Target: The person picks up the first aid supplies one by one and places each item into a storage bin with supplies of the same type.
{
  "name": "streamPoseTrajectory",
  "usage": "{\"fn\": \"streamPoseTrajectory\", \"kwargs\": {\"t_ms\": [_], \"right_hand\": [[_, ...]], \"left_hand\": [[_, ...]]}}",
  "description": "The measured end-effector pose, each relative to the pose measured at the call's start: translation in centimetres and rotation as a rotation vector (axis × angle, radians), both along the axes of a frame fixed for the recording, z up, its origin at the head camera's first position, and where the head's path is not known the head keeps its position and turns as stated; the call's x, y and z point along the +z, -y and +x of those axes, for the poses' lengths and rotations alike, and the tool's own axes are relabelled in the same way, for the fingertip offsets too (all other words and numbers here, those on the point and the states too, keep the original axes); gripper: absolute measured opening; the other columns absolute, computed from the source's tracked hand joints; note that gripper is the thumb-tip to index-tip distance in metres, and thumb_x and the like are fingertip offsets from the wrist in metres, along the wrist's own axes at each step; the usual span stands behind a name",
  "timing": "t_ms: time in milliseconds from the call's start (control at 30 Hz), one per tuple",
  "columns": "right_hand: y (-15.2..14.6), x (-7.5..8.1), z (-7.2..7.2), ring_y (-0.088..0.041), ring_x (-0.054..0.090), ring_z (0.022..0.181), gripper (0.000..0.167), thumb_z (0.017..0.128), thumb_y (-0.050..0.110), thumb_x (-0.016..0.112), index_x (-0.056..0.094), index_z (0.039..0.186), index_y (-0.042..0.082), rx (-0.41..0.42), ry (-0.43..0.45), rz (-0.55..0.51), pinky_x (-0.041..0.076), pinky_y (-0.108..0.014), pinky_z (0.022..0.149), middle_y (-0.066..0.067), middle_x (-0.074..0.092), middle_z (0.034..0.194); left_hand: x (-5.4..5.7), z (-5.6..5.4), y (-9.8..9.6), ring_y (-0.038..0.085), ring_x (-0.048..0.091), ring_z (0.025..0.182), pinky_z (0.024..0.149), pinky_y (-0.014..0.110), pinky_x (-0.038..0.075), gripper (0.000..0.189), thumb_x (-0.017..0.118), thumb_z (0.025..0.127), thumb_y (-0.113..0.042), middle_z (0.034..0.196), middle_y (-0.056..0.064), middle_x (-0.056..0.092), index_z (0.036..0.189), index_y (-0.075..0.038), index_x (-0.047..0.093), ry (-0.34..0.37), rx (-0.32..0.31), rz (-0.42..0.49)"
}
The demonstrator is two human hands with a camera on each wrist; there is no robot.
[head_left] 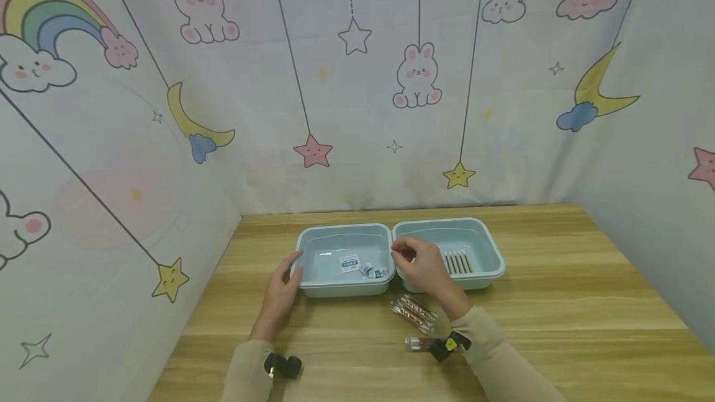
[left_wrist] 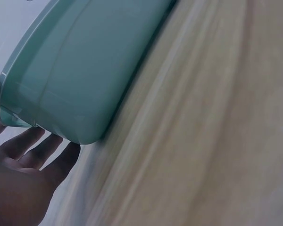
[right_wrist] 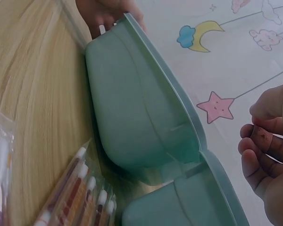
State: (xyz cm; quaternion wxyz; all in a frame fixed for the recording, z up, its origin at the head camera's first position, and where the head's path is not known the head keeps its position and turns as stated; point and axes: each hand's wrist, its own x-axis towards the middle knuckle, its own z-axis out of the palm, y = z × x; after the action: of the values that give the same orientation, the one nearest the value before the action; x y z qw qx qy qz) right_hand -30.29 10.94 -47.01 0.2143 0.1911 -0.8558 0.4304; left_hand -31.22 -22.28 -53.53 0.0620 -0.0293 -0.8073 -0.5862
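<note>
My left hand [head_left: 281, 290] holds the left end of a pale blue plastic basin [left_wrist: 80, 70], fingers against the outer wall below the rim. My right hand [head_left: 421, 263] hovers where this basin meets a second one [head_left: 494, 259], thumb and forefinger brought together and the other fingers curled; nothing shows between them in the right wrist view. In the left basin lie a white-and-blue packet [head_left: 350, 263] and several smaller packets [head_left: 373, 272]. Cotton swabs [head_left: 458, 262] with dark sticks lie side by side in the right basin.
Clear-wrapped swabs with reddish-brown sticks [head_left: 413, 313] lie on the wooden table [head_left: 346, 340] in front of the basins. Another wrapped bundle [head_left: 418, 343] lies nearer, partly behind the right wrist camera [head_left: 447, 347]. Patterned cloth walls [head_left: 363, 185] stand behind and at both sides.
</note>
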Motion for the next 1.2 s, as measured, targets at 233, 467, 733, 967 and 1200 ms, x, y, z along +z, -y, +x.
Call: {"fn": "streamPoseTrajectory", "kwargs": {"t_ms": [233, 467, 733, 967, 1200], "right_hand": [[-0.9, 0.1, 0.1, -0.013, 0.068, 0.075, 0.005, 0.095, 0.006, 0.074, 0.078, 0.098, 0.004, -0.031, 0.003, 0.002, 0.061, -0.028, 0.067, -0.006, 0.078, 0.085], [-1.4, 0.0, 0.3, -0.011, 0.067, 0.075, 0.006, 0.096, 0.007, 0.074, 0.077, 0.099, 0.004, -0.022, 0.003, 0.000, 0.059, -0.026, 0.066, -0.006, 0.077, 0.085], [-2.2, 0.1, 0.5, -0.016, 0.070, 0.079, 0.008, 0.095, 0.006, 0.075, 0.077, 0.101, 0.002, -0.037, 0.014, -0.008, 0.063, -0.032, 0.069, -0.009, 0.079, 0.089], [-3.3, -0.1, 0.5, -0.015, 0.071, 0.079, 0.008, 0.095, 0.005, 0.075, 0.078, 0.101, 0.002, -0.061, -0.007, -0.021, 0.064, -0.034, 0.070, -0.008, 0.080, 0.090], [-5.0, 0.2, 0.2, -0.014, 0.068, 0.076, 0.007, 0.095, 0.003, 0.074, 0.078, 0.101, 0.004, -0.070, -0.072, -0.014, 0.063, -0.033, 0.067, -0.008, 0.078, 0.087]], "left_hand": [[0.0, 0.0, -0.1, 0.042, 0.023, 0.167, 0.140, 0.054, 0.019, 0.047, 0.051, 0.112, -0.016, 0.175, 0.024, 0.033, 0.157, -0.005, 0.051, 0.018, 0.000, 0.008], [0.2, 0.0, -0.1, 0.044, 0.024, 0.166, 0.139, 0.056, 0.020, 0.046, 0.052, 0.112, -0.014, 0.174, 0.026, 0.033, 0.157, -0.004, 0.052, 0.004, -0.002, 0.007], [0.0, -0.1, -0.1, 0.042, 0.024, 0.167, 0.140, 0.054, 0.019, 0.046, 0.052, 0.112, -0.016, 0.175, 0.024, 0.033, 0.157, -0.005, 0.052, 0.022, 0.001, 0.007], [-0.2, -0.2, -0.1, 0.042, 0.022, 0.167, 0.141, 0.054, 0.018, 0.047, 0.050, 0.113, -0.016, 0.175, 0.025, 0.031, 0.158, -0.005, 0.050, 0.027, -0.007, 0.005], [-0.1, -0.3, 0.0, 0.040, 0.021, 0.168, 0.141, 0.053, 0.017, 0.047, 0.049, 0.113, -0.018, 0.176, 0.022, 0.031, 0.159, -0.007, 0.050, 0.048, 0.003, 0.004]]}}
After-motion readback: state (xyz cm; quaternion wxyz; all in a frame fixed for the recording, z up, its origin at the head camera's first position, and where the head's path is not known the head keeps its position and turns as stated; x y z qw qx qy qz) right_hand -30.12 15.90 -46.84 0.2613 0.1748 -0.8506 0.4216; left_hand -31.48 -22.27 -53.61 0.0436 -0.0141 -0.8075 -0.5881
